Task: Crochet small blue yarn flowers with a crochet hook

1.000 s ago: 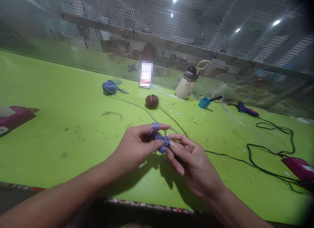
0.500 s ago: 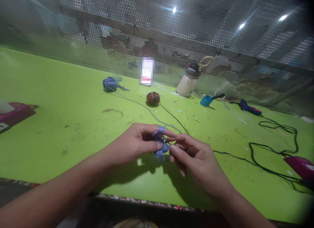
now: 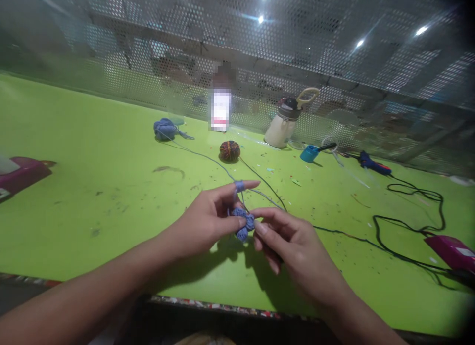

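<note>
A small blue-purple crocheted piece [image 3: 242, 231] with petal-like lobes is pinched between the thumb and fingers of my left hand [image 3: 208, 216]. Blue yarn is wound around my left index finger, which points out to the right. My right hand [image 3: 285, 236] is closed at the piece's right edge, thumb and index finger pinching a thin crochet hook [image 3: 246, 208], mostly hidden by fingers and yarn. From the work, a strand runs back to the blue yarn ball [image 3: 164, 129]. A multicoloured yarn ball [image 3: 229, 151] lies beyond my hands, its dark strand passing behind my right hand.
On the green table [image 3: 92, 186] stand a lit phone [image 3: 220, 110], a pale bottle [image 3: 281, 127] and a small blue pot [image 3: 309, 153]. A blue glue gun [image 3: 374, 164], black cord and magenta objects [image 3: 451, 251] lie right. A perforated metal panel [image 3: 148, 48] rises behind.
My left index finger has lifted and straightened away from my right fingers, drawing the yarn up from the crocheted piece. My right fingertips have come slightly lower against its edge.
</note>
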{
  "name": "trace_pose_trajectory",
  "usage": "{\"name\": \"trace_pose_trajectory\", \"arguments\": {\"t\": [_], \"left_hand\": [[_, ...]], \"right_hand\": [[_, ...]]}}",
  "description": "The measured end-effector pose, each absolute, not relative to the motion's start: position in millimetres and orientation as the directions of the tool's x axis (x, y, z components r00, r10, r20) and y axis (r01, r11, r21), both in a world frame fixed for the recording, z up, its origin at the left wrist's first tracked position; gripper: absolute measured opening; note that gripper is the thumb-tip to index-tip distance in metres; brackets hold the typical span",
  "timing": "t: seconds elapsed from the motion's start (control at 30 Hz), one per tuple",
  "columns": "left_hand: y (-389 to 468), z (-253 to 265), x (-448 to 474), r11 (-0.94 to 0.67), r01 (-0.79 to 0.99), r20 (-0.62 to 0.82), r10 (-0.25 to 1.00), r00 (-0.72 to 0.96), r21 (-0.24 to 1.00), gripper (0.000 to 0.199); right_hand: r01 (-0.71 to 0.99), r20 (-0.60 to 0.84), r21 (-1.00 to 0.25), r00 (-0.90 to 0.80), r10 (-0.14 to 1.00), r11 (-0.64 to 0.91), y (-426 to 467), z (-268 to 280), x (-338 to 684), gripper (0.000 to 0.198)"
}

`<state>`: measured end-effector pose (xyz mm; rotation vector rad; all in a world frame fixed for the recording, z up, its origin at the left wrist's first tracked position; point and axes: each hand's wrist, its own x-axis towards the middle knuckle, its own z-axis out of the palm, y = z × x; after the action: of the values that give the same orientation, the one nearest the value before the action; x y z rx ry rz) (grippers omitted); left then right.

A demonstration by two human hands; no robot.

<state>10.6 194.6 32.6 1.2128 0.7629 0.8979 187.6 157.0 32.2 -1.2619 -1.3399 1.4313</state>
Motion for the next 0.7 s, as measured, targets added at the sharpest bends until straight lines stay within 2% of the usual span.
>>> {"name": "trace_pose_trajectory", "arguments": {"t": [0.13, 0.3, 0.37, 0.47, 0.53, 0.7], "left_hand": [[195.2, 31.4, 12.9, 0.176, -0.173, -0.084, 0.895, 0.439, 0.969, 0.065], [188.5, 30.8, 18.2, -0.036, -0.021, 0.041, 0.932, 0.36, 0.999, 0.056], [189.2, 30.1, 18.0, 0.025, -0.071, 0.001, 0.937, 0.35, 0.997, 0.056], [194.0, 29.1, 15.7, 0.284, -0.3, -0.139, 0.894, 0.426, 0.911, 0.049], [196.7, 29.6, 13.7, 0.375, -0.378, -0.162, 0.858, 0.488, 0.847, 0.038], [196.1, 33.0, 9.6, 0.414, -0.317, -0.187, 0.811, 0.555, 0.853, 0.038]], "right_hand": [[0.142, -0.088, -0.988, -0.149, 0.985, -0.066, 155.8, 34.0, 187.8, 0.026], [-0.149, -0.165, -0.969, -0.201, 0.966, -0.196, 157.4, 24.9, 183.5, 0.025], [-0.202, -0.145, -0.963, -0.175, 0.974, -0.18, 157.0, 20.7, 181.8, 0.024], [-0.107, -0.035, -0.993, -0.109, 0.993, -0.047, 154.7, 17.7, 181.0, 0.025], [-0.009, 0.032, -0.999, -0.09, 0.995, 0.031, 153.3, 18.6, 182.4, 0.027], [0.159, 0.114, -0.979, -0.098, 0.989, 0.129, 152.4, 24.9, 189.2, 0.021]]}}
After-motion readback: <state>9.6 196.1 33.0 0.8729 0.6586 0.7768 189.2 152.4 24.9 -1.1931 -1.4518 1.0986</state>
